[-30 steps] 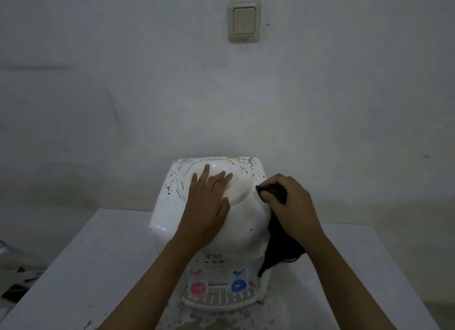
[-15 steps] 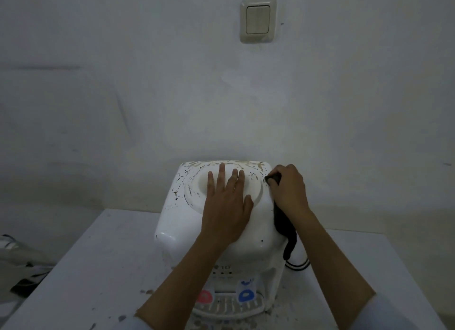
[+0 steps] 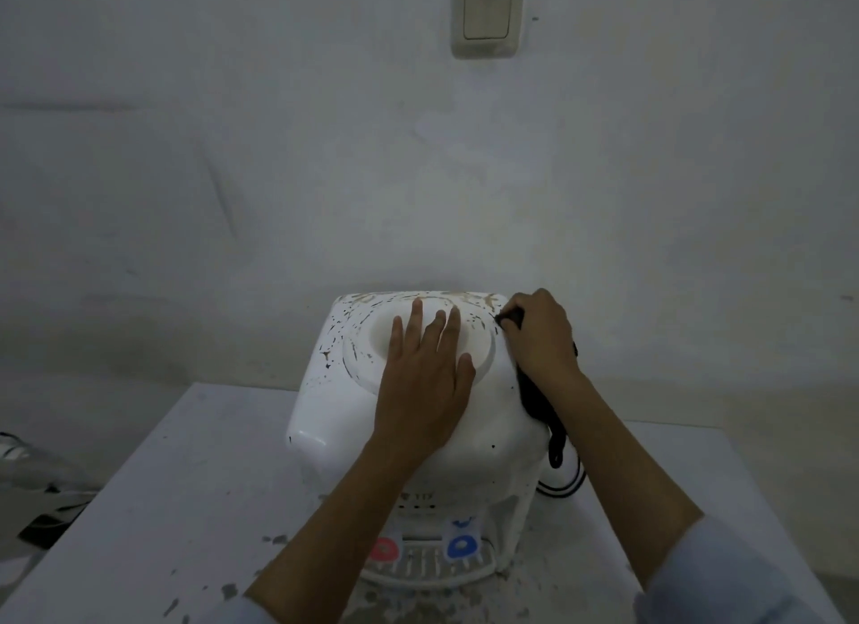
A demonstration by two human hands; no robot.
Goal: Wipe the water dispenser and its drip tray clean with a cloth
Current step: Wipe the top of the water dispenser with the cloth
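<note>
Right hand [image 3: 541,333] grips cloth [image 3: 534,398] on dispenser [image 3: 325,419]; its label is unreadable.

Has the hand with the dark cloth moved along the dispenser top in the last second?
Yes. The right hand, gripping the cloth, went from the front right of the dispenser top to its back right corner, toward the wall.

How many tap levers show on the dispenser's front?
2: a red tap lever on the left and a blue tap lever on the right, both above the drip tray.
</note>
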